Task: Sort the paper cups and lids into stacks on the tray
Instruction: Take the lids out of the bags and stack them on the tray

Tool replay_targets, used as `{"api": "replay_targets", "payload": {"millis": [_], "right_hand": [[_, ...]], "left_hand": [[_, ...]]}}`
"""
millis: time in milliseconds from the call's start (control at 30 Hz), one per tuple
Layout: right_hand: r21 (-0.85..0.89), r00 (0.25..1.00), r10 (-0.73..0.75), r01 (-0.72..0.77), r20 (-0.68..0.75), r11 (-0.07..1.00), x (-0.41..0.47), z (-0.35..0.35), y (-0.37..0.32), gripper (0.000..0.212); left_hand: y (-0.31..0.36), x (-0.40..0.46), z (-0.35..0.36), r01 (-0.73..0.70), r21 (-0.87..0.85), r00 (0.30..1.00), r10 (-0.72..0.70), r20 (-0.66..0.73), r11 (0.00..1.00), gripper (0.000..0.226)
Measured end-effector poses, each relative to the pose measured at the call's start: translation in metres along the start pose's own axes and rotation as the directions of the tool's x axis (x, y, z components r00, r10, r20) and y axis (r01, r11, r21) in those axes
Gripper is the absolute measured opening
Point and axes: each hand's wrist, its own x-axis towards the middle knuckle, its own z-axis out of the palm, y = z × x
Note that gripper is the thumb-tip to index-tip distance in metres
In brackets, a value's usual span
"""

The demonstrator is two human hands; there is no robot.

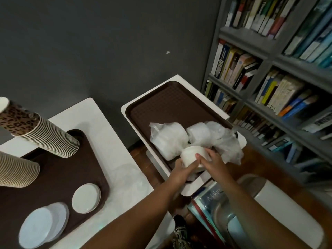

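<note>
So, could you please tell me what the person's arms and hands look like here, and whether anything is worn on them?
Both forearms are bare as far as the picture shows: no sleeves, gloves, watch or bracelets are visible. The left hand and right hand show no rings that I can make out. One fingernail on the right hand looks painted pink or red; the other nails are too blurred to judge.

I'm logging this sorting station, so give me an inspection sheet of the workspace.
Surface: two white tables, a brown tray on the left one, a second tray on the right one.
Job's things: cup stacks and lid piles on left tray; bagged lids on second tray.
Clutter: loose plastic wrap.
Grippers: left hand and right hand grip a white lid stack.
Cables: nothing seen.
Surroundings: bookshelf, grey wall.
</note>
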Motion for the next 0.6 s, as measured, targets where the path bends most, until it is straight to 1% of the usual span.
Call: {"api": "replay_targets", "payload": {"millis": [67, 133, 167, 233, 300, 333, 367, 400, 433, 467, 500, 533, 567, 600], "right_hand": [[0.065, 1.000, -0.003, 0.004, -0.013, 0.998, -0.010, -0.002, -0.004, 0.051], [0.176, 1.000, 0.006, -0.004, -0.006, 0.984, -0.025, -0.004, -0.010, 0.058], [0.253, 1.000, 0.007, -0.012, 0.024, 0.967, -0.033, -0.005, -0.013, 0.062], [0.408, 0.985, -0.028, -0.044, 0.168, 0.912, -0.050, -0.006, -0.024, 0.061], [0.481, 0.948, -0.079, -0.083, 0.308, 0.873, -0.064, -0.004, -0.039, 0.072], [0.502, 0.934, -0.108, -0.083, 0.341, 0.861, -0.069, -0.003, -0.046, 0.076], [0.529, 0.931, -0.130, -0.075, 0.340, 0.845, -0.073, -0.001, -0.053, 0.074], [0.559, 0.935, -0.152, -0.057, 0.320, 0.827, -0.077, 0.002, -0.061, 0.070], [0.584, 0.945, -0.165, -0.032, 0.281, 0.811, -0.083, 0.006, -0.071, 0.068], [0.579, 0.957, -0.184, 0.021, 0.223, 0.815, -0.087, 0.012, -0.080, 0.067], [0.548, 0.967, -0.203, 0.088, 0.152, 0.832, -0.091, 0.017, -0.088, 0.068], [0.492, 0.968, -0.234, 0.162, 0.090, 0.856, -0.096, 0.024, -0.097, 0.069], [0.431, 0.961, -0.271, 0.226, 0.045, 0.873, -0.102, 0.031, -0.106, 0.068], [0.391, 0.951, -0.308, 0.274, 0.026, 0.879, -0.108, 0.037, -0.114, 0.067]], "left_hand": [[0.001, -0.007, -0.003, 0.095, -0.015, 0.995, -0.095, -0.009, 0.995, 0.055], [-0.001, -0.013, -0.008, 0.098, -0.088, 0.995, -0.095, 0.033, 0.991, 0.069], [0.000, -0.018, -0.009, 0.079, -0.136, 0.996, -0.073, 0.051, 0.987, 0.069], [0.001, -0.028, -0.009, 0.022, -0.207, 0.998, -0.008, 0.067, 0.978, 0.061], [0.001, -0.037, -0.014, -0.028, -0.286, 0.997, 0.049, 0.064, 0.958, 0.060], [0.002, -0.043, -0.017, -0.056, -0.294, 0.996, 0.074, 0.052, 0.954, 0.058], [0.004, -0.051, -0.020, -0.096, -0.277, 0.994, 0.106, 0.018, 0.956, 0.054], [0.005, -0.058, -0.024, -0.147, -0.191, 0.989, 0.142, -0.036, 0.971, 0.051], [0.006, -0.063, -0.030, -0.197, -0.014, 0.974, 0.194, -0.118, 0.980, 0.049], [0.007, -0.069, -0.038, -0.227, 0.198, 0.933, 0.271, -0.238, 0.954, 0.046], [0.009, -0.076, -0.043, -0.262, 0.324, 0.867, 0.369, -0.335, 0.909, 0.045], [0.014, -0.089, -0.049, -0.328, 0.340, 0.816, 0.446, -0.369, 0.881, 0.048], [0.018, -0.101, -0.054, -0.411, 0.294, 0.789, 0.498, -0.358, 0.863, 0.048], [0.022, -0.113, -0.058, -0.476, 0.223, 0.790, 0.525, -0.316, 0.851, 0.048]]}}
